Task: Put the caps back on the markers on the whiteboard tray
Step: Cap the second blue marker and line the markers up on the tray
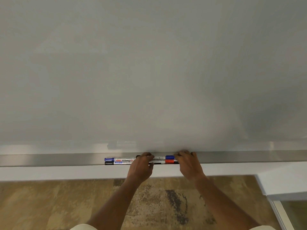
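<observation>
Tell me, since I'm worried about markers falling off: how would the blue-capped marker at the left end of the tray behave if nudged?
The blue-capped marker looks like a round, stiff barrel, so it would probably roll rather than bend. It lies lengthwise in the tray, whose front lip would likely stop it. The black-capped marker beside it probably blocks forward rolling too.
</observation>
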Demonstrator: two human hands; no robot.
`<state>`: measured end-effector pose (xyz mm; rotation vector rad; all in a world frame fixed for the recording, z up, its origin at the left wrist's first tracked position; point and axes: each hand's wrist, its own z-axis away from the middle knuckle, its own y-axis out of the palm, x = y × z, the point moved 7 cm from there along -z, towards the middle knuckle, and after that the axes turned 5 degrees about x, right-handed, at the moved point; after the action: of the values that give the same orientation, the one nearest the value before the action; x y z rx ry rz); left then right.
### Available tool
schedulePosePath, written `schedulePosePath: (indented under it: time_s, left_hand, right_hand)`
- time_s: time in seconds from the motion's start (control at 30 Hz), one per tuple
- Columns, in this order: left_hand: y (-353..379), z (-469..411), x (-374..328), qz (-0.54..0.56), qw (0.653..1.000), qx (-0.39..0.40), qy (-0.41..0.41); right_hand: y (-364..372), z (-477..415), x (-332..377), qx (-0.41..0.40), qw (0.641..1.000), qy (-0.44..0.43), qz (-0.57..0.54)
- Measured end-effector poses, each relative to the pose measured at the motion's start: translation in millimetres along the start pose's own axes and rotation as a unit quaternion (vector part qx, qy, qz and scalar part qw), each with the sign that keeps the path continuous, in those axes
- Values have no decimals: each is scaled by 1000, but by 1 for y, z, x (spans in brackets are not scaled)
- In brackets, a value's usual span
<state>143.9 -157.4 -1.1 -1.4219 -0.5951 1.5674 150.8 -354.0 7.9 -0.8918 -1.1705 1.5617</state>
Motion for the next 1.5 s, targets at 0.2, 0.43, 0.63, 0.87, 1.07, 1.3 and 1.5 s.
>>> schedulePosePath:
  time_s: [0.2, 0.43, 0.63, 0.87, 1.07, 1.3, 1.5]
  left_hand:
    - [-6, 2, 2, 8, 1000, -25, 8]
    - [-29, 16, 37, 27, 995, -88, -38]
    - [-36, 30, 72, 12, 991, -92, -97]
    - [-34, 30, 77, 19, 992, -81, -96]
    - [-34, 29, 76, 22, 991, -93, -92]
    - [-33, 29, 74, 29, 991, -92, -93]
    - [-33, 29, 74, 30, 992, -88, -89]
  right_hand:
    - [-1, 2, -2, -12, 999, 4, -37]
    - [-6, -1, 3, -17, 996, -5, -84]
    - [-2, -2, 8, -1, 997, -9, -73]
    - [0, -2, 11, 4, 998, -8, -62]
    - [-6, -5, 30, -17, 995, -42, -89]
    - [-11, -11, 71, -6, 989, -112, -99]
    - [-4, -13, 79, 15, 986, -141, -86]
